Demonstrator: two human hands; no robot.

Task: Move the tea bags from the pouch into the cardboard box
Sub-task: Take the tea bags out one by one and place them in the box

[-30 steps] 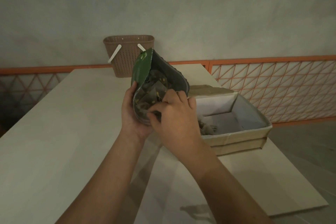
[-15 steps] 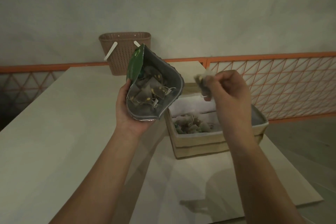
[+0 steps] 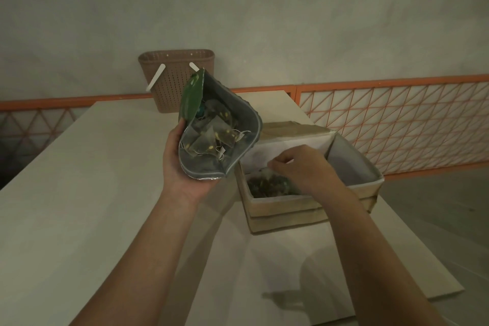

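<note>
My left hand grips a green pouch from below, held upright above the table with its open mouth facing me. Several pyramid tea bags with strings lie inside its grey lining. To its right stands the cardboard box, open, with a white lining. A pile of tea bags lies in its near left corner. My right hand reaches down into the box over that pile. Its thumb and forefinger pinch a translucent tea bag that touches the pile.
The box stands on a pale table near its right edge. A brown perforated basket with white handles stands at the far end. An orange mesh railing runs behind and to the right.
My right hand took a tea bag out of the pouch, carried it right above the box, and has now lowered it onto the pile inside. The pouch stayed in my left hand.
</note>
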